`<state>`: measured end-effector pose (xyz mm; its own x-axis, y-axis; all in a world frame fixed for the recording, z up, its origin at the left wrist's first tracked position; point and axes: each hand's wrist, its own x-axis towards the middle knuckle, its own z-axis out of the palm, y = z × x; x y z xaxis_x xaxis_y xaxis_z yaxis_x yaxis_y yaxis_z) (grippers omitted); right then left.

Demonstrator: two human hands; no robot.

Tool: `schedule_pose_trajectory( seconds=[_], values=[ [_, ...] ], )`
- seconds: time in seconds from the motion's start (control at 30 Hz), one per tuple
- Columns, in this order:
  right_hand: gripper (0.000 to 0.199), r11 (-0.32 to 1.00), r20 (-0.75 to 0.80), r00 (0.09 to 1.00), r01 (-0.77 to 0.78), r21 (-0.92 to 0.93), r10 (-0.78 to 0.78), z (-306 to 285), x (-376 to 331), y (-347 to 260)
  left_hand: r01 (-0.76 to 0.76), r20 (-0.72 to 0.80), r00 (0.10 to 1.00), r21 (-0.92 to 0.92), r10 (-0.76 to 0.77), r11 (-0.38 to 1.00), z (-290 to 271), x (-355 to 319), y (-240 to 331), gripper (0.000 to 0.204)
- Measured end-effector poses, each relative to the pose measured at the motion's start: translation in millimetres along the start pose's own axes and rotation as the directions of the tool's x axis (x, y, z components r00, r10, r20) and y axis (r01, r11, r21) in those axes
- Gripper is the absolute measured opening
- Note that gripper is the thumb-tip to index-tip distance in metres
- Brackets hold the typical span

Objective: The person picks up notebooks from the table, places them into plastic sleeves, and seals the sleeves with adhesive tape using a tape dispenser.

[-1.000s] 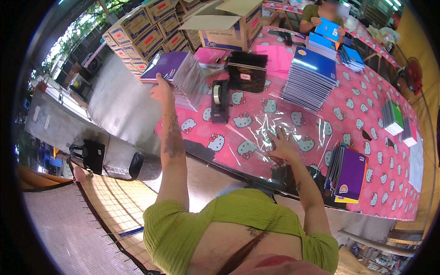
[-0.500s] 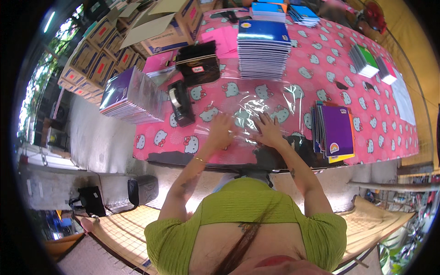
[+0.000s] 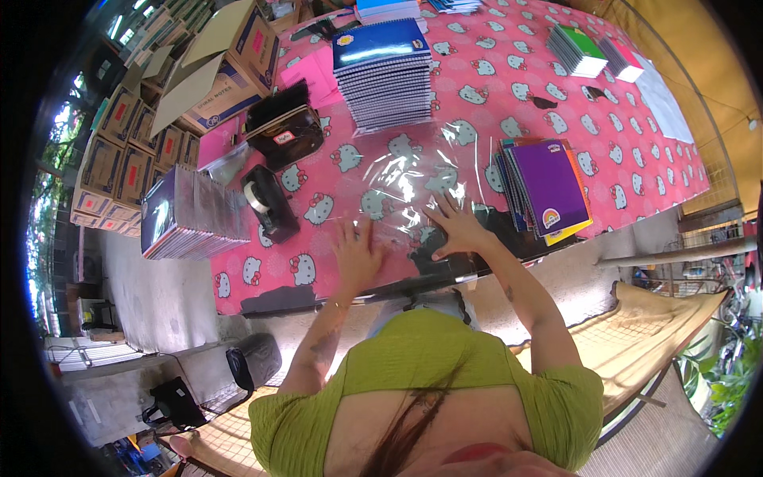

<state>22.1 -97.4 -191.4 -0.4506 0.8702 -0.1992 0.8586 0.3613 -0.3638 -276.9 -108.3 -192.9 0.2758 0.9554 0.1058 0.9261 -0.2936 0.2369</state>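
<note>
A sheet of clear plastic (image 3: 405,171) lies on the table, glinting under the light. My left hand (image 3: 359,253) rests flat near its left front part, fingers pointing away from me and holding nothing. Fingers spread, my right hand (image 3: 461,226) presses on the plastic to the right. Beyond the sheet stands a tall stack of blue spiral notebooks (image 3: 383,79). To the right of my right hand lies a small pile of spiral notebooks with a purple notebook (image 3: 548,187) on top. A black tape dispenser (image 3: 270,203) stands left of my left hand.
At the left edge is a stack of plastic-wrapped notebooks (image 3: 195,211), with a dark box (image 3: 284,131) behind it. Cardboard cartons (image 3: 230,67) stand at the far left. Green notebooks (image 3: 576,52) and pink notebooks (image 3: 621,60) sit far right on the patterned pink table cover (image 3: 636,151).
The view has turned, so the table appears tilted and shifted left. My left hand has come nearer the front edge; my right hand remains spread on the plastic.
</note>
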Motion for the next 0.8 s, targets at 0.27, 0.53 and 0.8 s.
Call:
schedule_pose_trajectory(
  seconds=[0.27,0.53,0.8],
  values=[
    [0.084,0.997,-0.482,0.873,-0.068,0.028,0.073,-81,-29,17,0.097,-0.076,0.993,0.113,-0.089,0.989,3,27,-17,0.07],
    [0.078,0.313,0.015,0.712,-0.327,0.892,0.702,-142,-154,191,-0.115,0.15,0.9,-0.825,0.41,0.554,3,120,190,0.055],
    [0.067,0.35,0.003,0.646,-0.417,0.839,0.763,-159,-142,190,0.501,0.59,0.752,-0.801,0.294,0.327,38,170,284,0.037]
  ],
)
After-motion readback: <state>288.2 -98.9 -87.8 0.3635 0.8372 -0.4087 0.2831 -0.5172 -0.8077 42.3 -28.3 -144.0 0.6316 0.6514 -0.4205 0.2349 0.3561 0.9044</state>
